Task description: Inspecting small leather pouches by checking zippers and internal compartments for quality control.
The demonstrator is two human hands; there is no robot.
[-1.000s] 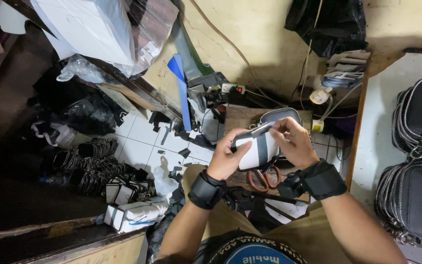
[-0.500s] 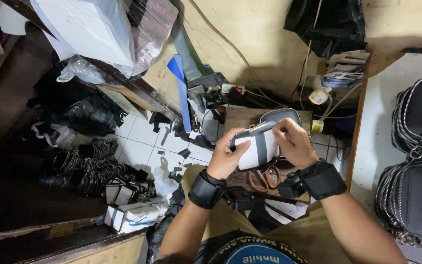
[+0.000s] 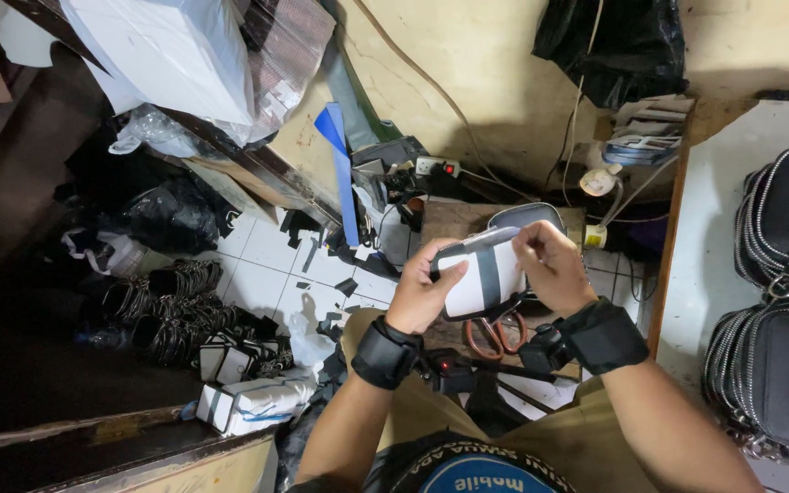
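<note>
Here, your hands:
Left hand (image 3: pixel 420 294): clamped on the white pouch panel (image 3: pixel 479 280).
Right hand (image 3: pixel 554 267): pinching its top edge.
Scissors (image 3: pixel 494 333): just below.

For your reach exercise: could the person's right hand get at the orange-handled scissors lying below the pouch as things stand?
Probably yes, once freed. The right hand is pinching the white pouch, but the scissors lie uncovered just beneath it on the wooden board, with nothing between.
</note>
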